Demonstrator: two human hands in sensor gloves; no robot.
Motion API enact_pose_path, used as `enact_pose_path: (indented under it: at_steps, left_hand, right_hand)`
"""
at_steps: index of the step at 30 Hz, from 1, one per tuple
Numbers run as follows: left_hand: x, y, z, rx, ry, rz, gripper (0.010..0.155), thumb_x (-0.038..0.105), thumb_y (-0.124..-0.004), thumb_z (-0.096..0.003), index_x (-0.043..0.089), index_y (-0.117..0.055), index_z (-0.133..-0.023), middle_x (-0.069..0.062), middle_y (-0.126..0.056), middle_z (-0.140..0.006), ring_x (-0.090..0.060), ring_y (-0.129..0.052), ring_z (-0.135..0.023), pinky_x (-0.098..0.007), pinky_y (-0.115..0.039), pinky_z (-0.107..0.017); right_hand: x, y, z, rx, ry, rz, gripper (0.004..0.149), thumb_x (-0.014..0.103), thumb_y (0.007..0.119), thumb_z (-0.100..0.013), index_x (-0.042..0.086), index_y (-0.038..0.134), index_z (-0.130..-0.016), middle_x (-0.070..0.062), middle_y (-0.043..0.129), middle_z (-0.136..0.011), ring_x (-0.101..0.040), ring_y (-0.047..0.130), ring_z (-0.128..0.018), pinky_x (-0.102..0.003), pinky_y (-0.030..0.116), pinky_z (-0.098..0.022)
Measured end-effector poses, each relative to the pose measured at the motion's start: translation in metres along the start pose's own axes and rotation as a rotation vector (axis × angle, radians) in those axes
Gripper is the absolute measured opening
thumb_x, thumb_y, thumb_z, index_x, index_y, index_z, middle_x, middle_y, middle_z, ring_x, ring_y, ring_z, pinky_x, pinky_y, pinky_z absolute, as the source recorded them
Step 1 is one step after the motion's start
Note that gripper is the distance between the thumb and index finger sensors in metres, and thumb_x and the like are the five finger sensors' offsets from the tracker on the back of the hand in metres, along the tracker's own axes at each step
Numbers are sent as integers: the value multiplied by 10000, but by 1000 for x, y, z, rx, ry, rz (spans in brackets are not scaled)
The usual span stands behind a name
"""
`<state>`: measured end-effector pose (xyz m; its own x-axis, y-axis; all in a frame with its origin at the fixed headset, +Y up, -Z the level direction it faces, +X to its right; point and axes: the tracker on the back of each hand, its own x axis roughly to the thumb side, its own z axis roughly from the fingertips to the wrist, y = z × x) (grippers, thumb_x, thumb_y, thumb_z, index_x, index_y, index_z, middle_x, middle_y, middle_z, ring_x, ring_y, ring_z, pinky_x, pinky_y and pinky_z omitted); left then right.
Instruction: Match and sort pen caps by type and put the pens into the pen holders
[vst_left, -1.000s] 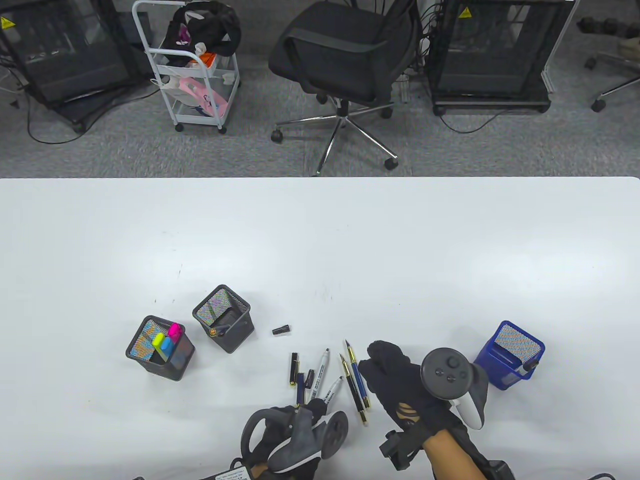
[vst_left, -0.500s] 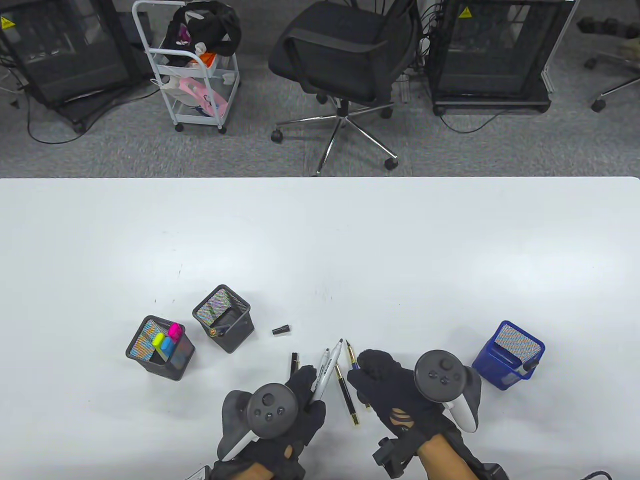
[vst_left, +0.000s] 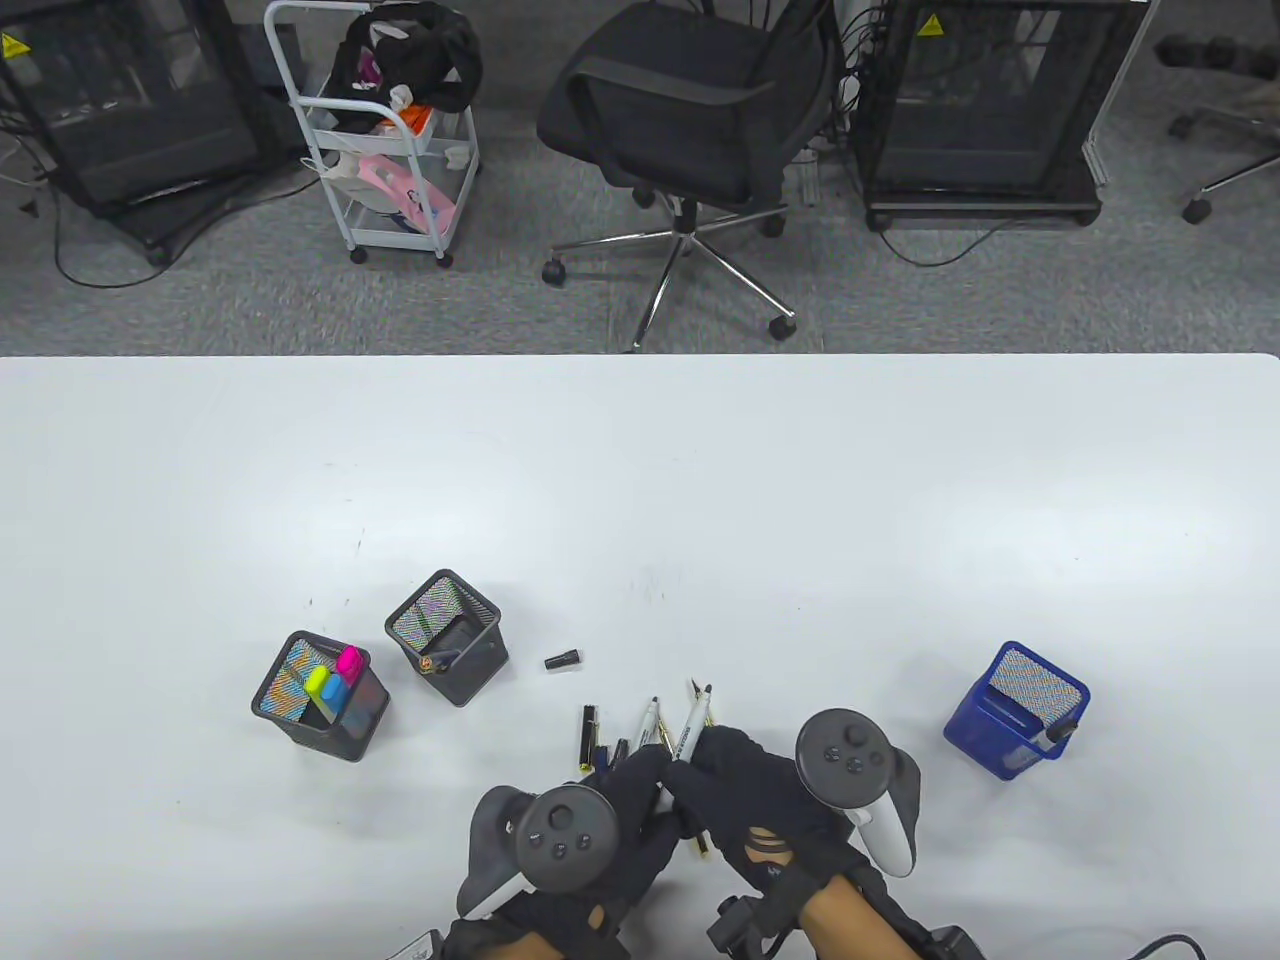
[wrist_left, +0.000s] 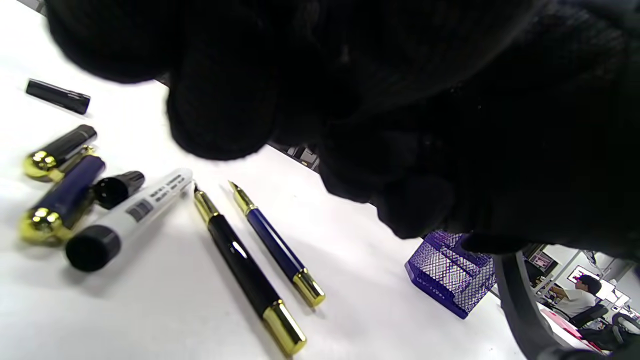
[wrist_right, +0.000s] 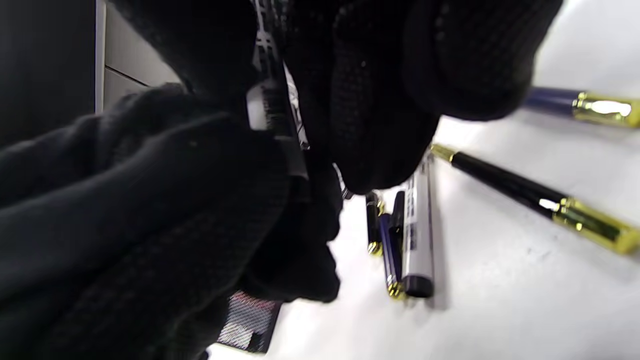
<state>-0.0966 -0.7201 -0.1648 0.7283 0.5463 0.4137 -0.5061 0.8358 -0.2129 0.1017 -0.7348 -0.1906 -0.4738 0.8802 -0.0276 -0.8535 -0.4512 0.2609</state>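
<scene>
Item: white marker (vst_left: 690, 733), uncapped, raised over the loose pens near the table's (vst_left: 640, 480) front edge. Your left hand (vst_left: 630, 800) and right hand (vst_left: 745, 790) both pinch its barrel. Light, rigid, smooth plastic (likely slippery in gloves); grip mid-barrel, clear of the tip, when capping.

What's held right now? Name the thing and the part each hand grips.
A white marker, uncapped. Both the left hand and the right hand grip its lower barrel; the tip end points away, free.
</scene>
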Motion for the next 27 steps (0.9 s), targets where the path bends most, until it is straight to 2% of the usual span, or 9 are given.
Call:
enact_pose_path:
  at_steps: [4, 6, 7, 10, 12, 14, 17, 23, 27]
  left_hand:
    - [-2, 0, -5, -11, -16, 16, 645, 325, -884, -458, 35, -661, -989, -176, -979, -791, -326, -1072, -528, -618, -821, -452]
    - [-3, 12, -10, -31, 45, -22, 649, 382, -881, -449, 58, -704, -983, -195, -985, -801, -360, -1074, -546, -640, -811, -452]
    - [-3, 18, -13, -28, 70, -43, 607, 348, -877, -459, 73, -724, -978, -201, -981, -812, -373, -1069, -558, -646, -806, -454]
    - [-7, 51, -30, 51, 156, -254, 617, 340, -893, -454, 110, -716, -999, -181, -963, -857, -368, -1067, -583, -629, -817, -455]
    - [-11, 64, -46, 21, 222, -361, 628, 326, -897, -462, 150, -688, -1028, -160, -915, -932, -369, -1055, -628, -618, -813, -473]
    - [-18, 67, -63, 7, 274, -437, 627, 306, -911, -453, 176, -699, -1029, -141, -902, -961, -366, -1070, -615, -592, -835, -446]
    - [-27, 54, -87, -104, 362, -507, 616, 294, -909, -459, 209, -702, -1033, -131, -865, -1005, -370, -1076, -626, -563, -851, -424]
    - [-43, 17, -116, -157, 483, -692, 576, 264, -920, -451, 222, -759, -1002, -134, -913, -971, -332, -1128, -530, -512, -897, -345]
    - [-52, 7, -127, -166, 539, -762, 559, 262, -925, -449, 217, -783, -988, -140, -939, -947, -338, -1132, -517, -510, -899, -339]
  right_hand:
    - [0, -4, -1, -30, -15, -4, 567, 429, 882, -469, 26, 728, -838, -156, 1011, -654, -263, 1125, -438, -347, 956, -305]
    - [3, -12, -2, -57, -27, 4, 575, 431, 889, -467, 24, 725, -838, -159, 1010, -637, -260, 1115, -410, -346, 947, -301]
    - [3, -15, -2, -75, -32, 17, 582, 440, 890, -464, 25, 725, -837, -154, 1012, -626, -250, 1111, -395, -340, 945, -298]
    - [5, -32, 1, -148, -46, 25, 595, 448, 894, -462, 30, 717, -847, -150, 1005, -628, -248, 1097, -393, -341, 935, -305]
    - [3, -41, 2, -167, -41, 11, 599, 451, 894, -463, 34, 712, -853, -148, 1000, -636, -248, 1093, -400, -342, 931, -313]
    - [0, -46, 3, -187, -32, -9, 600, 450, 894, -464, 35, 710, -856, -149, 997, -639, -251, 1091, -404, -345, 930, -315]
    - [-2, -50, 4, -193, -26, -6, 599, 448, 892, -466, 36, 707, -859, -149, 996, -644, -252, 1090, -411, -346, 929, -320]
    - [-2, -52, 4, -200, -34, 19, 597, 446, 892, -467, 38, 706, -862, -149, 995, -650, -255, 1090, -418, -349, 929, -325]
    - [-3, -54, 3, -202, -33, 28, 595, 443, 893, -467, 38, 707, -862, -150, 994, -651, -257, 1090, -420, -351, 928, -326]
